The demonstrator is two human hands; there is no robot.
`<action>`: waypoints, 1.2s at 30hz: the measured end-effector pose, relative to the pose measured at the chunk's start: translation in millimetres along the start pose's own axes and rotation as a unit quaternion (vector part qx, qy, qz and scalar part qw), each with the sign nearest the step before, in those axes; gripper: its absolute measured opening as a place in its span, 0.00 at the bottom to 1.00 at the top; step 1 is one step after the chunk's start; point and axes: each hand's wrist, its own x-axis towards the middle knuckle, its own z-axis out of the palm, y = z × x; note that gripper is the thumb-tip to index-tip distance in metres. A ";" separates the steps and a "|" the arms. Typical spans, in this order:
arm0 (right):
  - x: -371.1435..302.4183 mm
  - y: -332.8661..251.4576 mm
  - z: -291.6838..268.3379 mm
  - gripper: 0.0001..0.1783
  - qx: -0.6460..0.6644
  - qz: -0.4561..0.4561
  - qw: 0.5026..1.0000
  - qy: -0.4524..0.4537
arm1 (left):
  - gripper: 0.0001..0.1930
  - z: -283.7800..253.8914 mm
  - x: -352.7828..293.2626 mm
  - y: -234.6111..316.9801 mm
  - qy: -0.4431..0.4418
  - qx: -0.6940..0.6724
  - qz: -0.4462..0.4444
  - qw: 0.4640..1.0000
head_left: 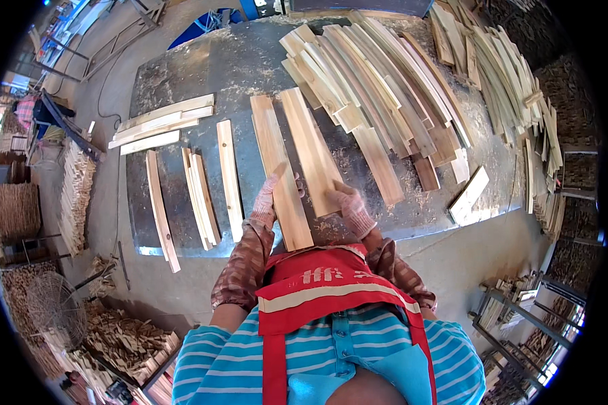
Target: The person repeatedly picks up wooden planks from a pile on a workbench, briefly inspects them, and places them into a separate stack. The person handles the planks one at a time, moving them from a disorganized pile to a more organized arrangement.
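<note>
Nearest us, the red fabric apron with a pale band point(287, 287) almost meets the near end of a long, flat, light-brown wooden board point(289, 192). Our left hand point(266, 199), in a pale knitted glove, is closed around this board: thumb on top, fingertips showing past its right edge. We judge this wrap secure; tilting the near end clear of the apron would avoid snagging.

Our right hand point(350, 201), gloved alike, is closed on the near right corner of a long, flat, yellowish-brown wooden board point(311, 145). Its fingers beneath are hidden. Gripped so near one end, the board probably wants to dip at the far end; a hold closer to the middle should balance better. We advise no sliding of fingers along raw edges: splinters.

Both boards lie apart over the dark, sawdust-strewn tabletop point(243, 74); whether they touch it we cannot tell.

Farther out, the broad spread of overlapping wooden boards point(385, 88) sits just beside the yellowish-brown board's far end, so we would swing that end gently.
</note>
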 end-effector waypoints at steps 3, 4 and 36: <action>10.5 6.4 26.0 0.29 -0.266 0.018 0.953 -0.141 | 0.31 19.7 -12.5 7.5 0.088 0.016 -0.005 0.996; 13.0 8.7 32.8 0.26 -0.355 -0.006 0.926 -0.133 | 0.31 24.3 -15.7 12.6 0.070 0.035 -0.024 0.997; 57.3 0.0 53.6 0.32 -0.567 -0.025 0.821 -0.065 | 0.23 -66.6 32.5 -14.6 0.234 0.311 0.139 0.910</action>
